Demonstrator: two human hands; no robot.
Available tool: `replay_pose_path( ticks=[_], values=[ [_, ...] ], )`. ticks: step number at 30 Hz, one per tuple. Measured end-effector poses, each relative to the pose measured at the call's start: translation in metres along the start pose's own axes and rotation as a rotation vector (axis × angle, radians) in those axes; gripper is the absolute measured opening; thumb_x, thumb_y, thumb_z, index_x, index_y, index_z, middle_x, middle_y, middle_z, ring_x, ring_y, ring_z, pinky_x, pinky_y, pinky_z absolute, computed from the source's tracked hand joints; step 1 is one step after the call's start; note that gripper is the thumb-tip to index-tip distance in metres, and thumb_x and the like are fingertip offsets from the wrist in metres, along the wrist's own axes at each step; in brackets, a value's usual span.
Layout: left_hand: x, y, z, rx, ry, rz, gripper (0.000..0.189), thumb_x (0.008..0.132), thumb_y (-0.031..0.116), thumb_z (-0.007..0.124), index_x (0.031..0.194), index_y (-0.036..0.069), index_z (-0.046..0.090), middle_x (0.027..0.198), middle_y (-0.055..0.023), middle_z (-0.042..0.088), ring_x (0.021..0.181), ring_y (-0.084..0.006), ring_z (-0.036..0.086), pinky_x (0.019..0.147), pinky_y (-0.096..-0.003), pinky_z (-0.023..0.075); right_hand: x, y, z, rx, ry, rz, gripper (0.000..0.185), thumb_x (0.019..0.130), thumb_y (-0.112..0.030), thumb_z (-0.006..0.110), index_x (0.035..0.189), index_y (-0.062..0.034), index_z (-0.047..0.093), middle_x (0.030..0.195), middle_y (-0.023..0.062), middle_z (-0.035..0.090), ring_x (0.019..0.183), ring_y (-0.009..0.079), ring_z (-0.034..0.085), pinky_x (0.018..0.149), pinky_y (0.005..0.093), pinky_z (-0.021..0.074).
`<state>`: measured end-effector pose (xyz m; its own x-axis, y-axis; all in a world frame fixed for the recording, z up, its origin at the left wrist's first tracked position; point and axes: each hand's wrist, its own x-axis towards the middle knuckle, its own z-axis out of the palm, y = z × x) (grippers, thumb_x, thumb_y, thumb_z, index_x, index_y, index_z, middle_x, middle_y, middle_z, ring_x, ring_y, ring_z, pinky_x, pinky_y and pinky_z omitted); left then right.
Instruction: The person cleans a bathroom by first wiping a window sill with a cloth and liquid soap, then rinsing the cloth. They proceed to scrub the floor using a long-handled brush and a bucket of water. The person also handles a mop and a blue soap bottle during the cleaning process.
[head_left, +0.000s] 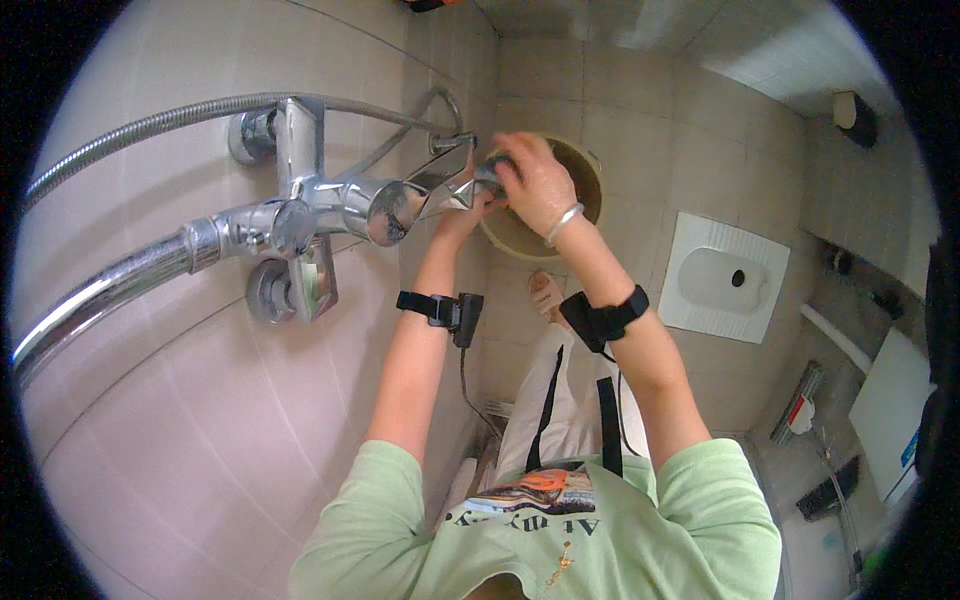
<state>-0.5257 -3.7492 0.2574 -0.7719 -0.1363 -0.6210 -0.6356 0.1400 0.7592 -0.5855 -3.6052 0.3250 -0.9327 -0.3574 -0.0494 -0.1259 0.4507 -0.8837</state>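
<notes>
My right hand (537, 184), with a light bangle at its wrist, is curled over a small, blurred grey and dark item (491, 171) whose kind I cannot tell. Close below and to its left is my left hand (471, 214), partly covered by the lever of a chrome wall mixer tap (390, 214); its grip does not show. Both hands are above the near left part of a round, yellowish basin or bucket (589, 165) on the tiled floor. What lies inside the basin is mostly hidden by my right hand.
The tap and its metal shower hose (180, 120) jut from the tiled wall at left. A white squat toilet (724, 277) is set in the floor at right. Near the right wall are a squeegee-like tool (799, 409), a white pipe (836, 337) and a white panel (885, 405).
</notes>
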Motion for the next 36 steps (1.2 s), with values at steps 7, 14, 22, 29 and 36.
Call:
replay_pose_path(
  ticks=[7, 14, 22, 29, 36],
  values=[
    [0.007, -0.013, 0.007, 0.063, 0.077, 0.089, 0.05, 0.078, 0.024, 0.045, 0.123, 0.006, 0.032, 0.113, -0.0075, 0.044, 0.099, -0.0182, 0.045, 0.086, -0.0309, 0.035, -0.008, -0.09, 0.02, 0.723, 0.192, -0.253, 0.045, 0.081, -0.019, 0.041, 0.121, -0.0013, 0.031, 0.123, 0.0195, 0.032, 0.114, 0.0327, 0.031, 0.094, 0.0359, 0.0264],
    [-0.02, -0.006, 0.015, -0.112, 0.023, -0.037, 0.056, 0.073, 0.018, 0.041, 0.126, 0.004, 0.029, 0.115, -0.009, 0.041, 0.101, -0.0208, 0.043, 0.088, -0.0306, 0.0328, 0.003, -0.014, 0.007, 0.489, -0.026, -0.112, 0.059, 0.078, -0.031, 0.05, 0.124, -0.0012, 0.028, 0.128, 0.0197, 0.027, 0.119, 0.0282, 0.026, 0.097, 0.0341, 0.0235],
    [-0.095, 0.06, 0.043, -0.074, 0.103, 0.384, 0.046, 0.079, 0.025, 0.051, 0.118, 0.004, 0.037, 0.116, -0.0104, 0.044, 0.107, -0.0214, 0.04, 0.088, -0.0304, 0.0324, -0.039, 0.01, -0.033, 1.035, -0.684, 0.587, 0.036, 0.073, -0.018, 0.061, 0.1, -0.0025, 0.044, 0.089, 0.0057, 0.052, 0.077, 0.0151, 0.053, 0.067, 0.0278, 0.0469],
    [-0.167, 0.132, 0.026, 1.186, 0.254, 1.123, 0.07, 0.064, 0.021, 0.063, 0.124, 0.008, 0.029, 0.125, -0.0089, 0.031, 0.113, -0.0232, 0.034, 0.094, -0.0378, 0.0267, -0.027, -0.052, -0.086, 0.762, -1.326, 0.503, 0.015, 0.071, -0.003, 0.056, 0.06, -0.008, 0.046, 0.051, -0.0005, 0.04, 0.044, 0.0077, 0.036, 0.04, 0.0217, 0.0265],
    [-0.171, 0.149, 0.023, 1.398, 0.337, 1.081, 0.044, 0.068, 0.016, 0.054, 0.109, 0.007, 0.041, 0.085, -0.0041, 0.052, 0.08, -0.0163, 0.052, 0.067, -0.031, 0.0368, -0.029, -0.097, -0.098, 0.322, -1.448, 0.517, 0.031, 0.076, -0.016, 0.054, 0.05, -0.0142, 0.037, 0.041, -0.0058, 0.029, 0.032, 0.0041, 0.023, 0.032, 0.0203, 0.0169]
  ],
)
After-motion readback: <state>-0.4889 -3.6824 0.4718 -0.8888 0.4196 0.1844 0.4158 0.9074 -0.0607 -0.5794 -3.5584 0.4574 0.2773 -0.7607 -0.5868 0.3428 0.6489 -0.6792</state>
